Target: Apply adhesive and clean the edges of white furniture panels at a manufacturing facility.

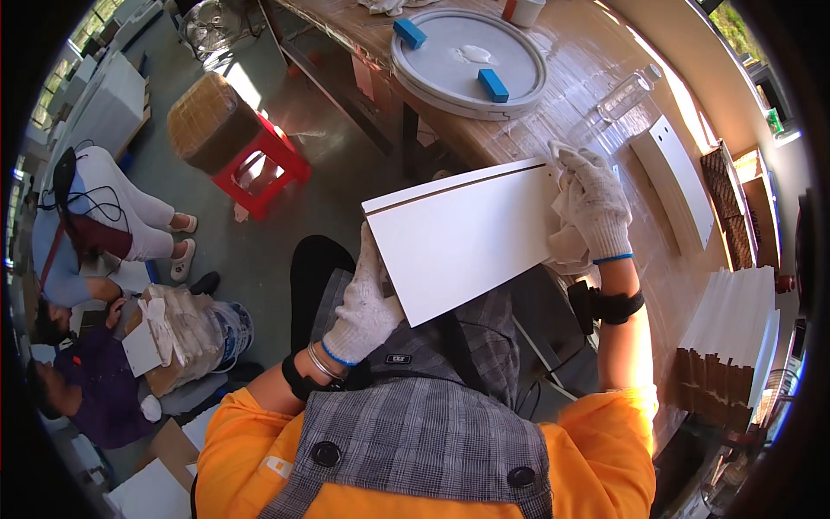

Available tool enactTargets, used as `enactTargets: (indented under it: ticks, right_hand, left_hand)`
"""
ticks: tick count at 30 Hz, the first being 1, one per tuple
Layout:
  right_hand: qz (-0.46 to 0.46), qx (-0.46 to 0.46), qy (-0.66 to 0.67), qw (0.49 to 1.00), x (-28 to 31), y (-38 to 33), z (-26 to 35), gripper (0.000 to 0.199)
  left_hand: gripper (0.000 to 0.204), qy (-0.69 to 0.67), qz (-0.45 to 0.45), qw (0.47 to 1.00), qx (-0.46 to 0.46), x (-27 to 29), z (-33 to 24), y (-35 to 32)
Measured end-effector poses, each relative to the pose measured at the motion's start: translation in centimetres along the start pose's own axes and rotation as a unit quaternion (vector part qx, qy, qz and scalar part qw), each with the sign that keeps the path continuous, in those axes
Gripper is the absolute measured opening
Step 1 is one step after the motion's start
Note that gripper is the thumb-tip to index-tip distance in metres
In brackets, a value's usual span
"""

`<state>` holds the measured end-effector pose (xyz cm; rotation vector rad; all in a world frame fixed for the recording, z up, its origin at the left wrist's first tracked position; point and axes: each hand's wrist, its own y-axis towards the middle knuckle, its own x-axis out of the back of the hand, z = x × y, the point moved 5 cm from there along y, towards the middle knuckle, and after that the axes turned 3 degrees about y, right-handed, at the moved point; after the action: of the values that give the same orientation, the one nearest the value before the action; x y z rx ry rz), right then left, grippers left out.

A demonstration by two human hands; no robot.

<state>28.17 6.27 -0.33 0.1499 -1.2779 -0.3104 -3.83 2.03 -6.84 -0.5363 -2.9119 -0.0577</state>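
A white board [467,233] with a groove along its far edge is held tilted above my lap. My left hand [363,303], in a white knitted glove, grips its left end, the fingers partly hidden behind it. At the board's right end my right hand [592,199], gloved the same way, is closed on a crumpled white cloth [566,238] by the corner. Part of the cloth hangs below the hand. A small dark hole shows in the board near the right fingers.
Beyond the board, a round grey lid [445,65] on the wrapped table [501,143] carries two blue blocks [494,86]. A clear bottle [624,95] lies to the right, near stacked white boards [674,186]. A red stool [268,169] bears a taped box [212,121]. Two people are at the left.
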Motion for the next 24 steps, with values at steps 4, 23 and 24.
enactTargets:
  ticks: [4, 23, 24]
  right_hand:
    - [0.044, -0.027, 0.041, 0.998, -1.2, 0.7, 1.8, 0.021]
    - [0.194, 0.004, -0.084, 0.977, -2.0, 3.3, 5.3, 0.026]
    - [0.207, -0.012, -0.084, 0.975, -2.1, 3.2, 5.1, 0.027]
  left_hand:
    - [0.088, -0.071, 0.095, 0.991, 0.055, -0.1, -0.3, 0.1]
    - [0.06, -0.37, 0.188, 0.888, 0.196, -0.5, -2.4, -0.7]
    - [0.06, -0.366, 0.186, 0.89, 0.196, -0.4, -2.3, -0.7]
